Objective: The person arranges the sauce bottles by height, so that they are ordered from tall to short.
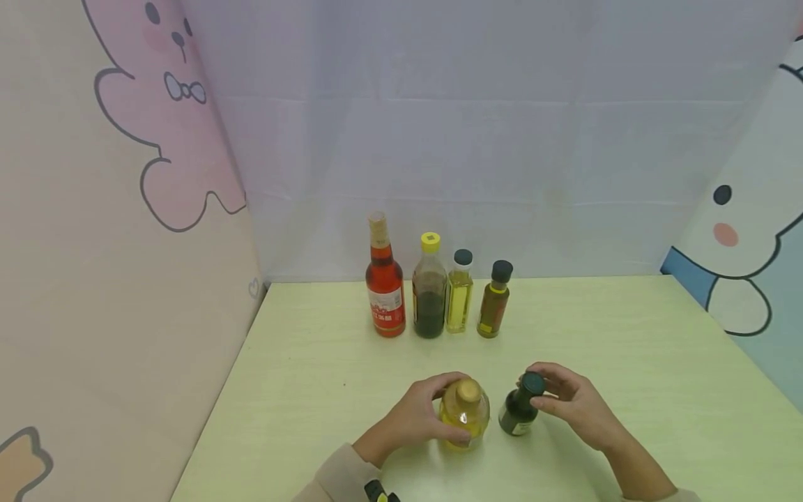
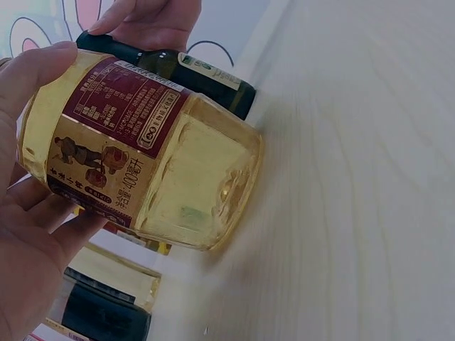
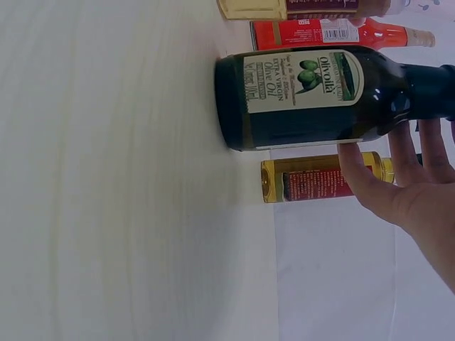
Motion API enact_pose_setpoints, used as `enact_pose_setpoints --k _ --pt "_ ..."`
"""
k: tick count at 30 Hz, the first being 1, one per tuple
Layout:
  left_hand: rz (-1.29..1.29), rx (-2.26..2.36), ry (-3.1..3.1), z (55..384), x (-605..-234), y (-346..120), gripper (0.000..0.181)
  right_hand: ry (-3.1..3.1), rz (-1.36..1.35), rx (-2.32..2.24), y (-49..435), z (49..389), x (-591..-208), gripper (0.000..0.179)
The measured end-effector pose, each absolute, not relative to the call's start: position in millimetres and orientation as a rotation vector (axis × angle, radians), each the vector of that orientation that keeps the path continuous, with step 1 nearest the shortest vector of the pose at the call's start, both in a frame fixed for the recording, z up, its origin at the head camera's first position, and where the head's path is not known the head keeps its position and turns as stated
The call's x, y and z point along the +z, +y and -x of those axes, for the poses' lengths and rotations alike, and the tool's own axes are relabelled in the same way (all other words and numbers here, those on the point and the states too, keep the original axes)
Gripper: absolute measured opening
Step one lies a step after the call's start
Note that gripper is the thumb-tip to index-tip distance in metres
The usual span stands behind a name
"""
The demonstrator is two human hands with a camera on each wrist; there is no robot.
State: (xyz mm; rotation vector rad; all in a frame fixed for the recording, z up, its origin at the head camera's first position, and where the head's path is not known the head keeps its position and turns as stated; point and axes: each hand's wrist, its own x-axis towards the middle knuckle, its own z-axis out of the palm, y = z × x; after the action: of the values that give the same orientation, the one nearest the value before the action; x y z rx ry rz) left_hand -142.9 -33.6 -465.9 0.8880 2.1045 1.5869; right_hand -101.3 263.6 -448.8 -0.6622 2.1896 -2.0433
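My left hand (image 1: pixel 410 418) curls round the body of a clear, wide bottle of yellow liquid (image 1: pixel 465 411) with a gold cap. In the left wrist view its maroon label (image 2: pixel 124 103) shows, and the base looks to be at the tabletop. Just to the right, my right hand (image 1: pixel 577 408) holds a dark green olive oil bottle (image 1: pixel 518 413) by the neck, thumb on one side and fingers on the other. The olive oil label (image 3: pixel 306 79) faces the right wrist camera. Both bottles stand close together near the front of the table.
Behind the hands stands a row of bottles: a tall red bottle (image 1: pixel 385 300), a dark sauce bottle (image 1: pixel 429 307) with a yellow cap, a slim oil bottle (image 1: pixel 459 301) and a small black-capped bottle (image 1: pixel 493 310). The pale table (image 1: pixel 301 390) meets a curtain-like backdrop (image 1: pixel 502 153).
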Motion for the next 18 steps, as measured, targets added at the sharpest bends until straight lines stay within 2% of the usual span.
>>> enact_pose_setpoints --k 18 --pt "-0.822 1.62 2.164 157.2 -466.4 -20.8 0.073 2.207 0.646 -2.051 262.8 101.2 -447.9 0.038"
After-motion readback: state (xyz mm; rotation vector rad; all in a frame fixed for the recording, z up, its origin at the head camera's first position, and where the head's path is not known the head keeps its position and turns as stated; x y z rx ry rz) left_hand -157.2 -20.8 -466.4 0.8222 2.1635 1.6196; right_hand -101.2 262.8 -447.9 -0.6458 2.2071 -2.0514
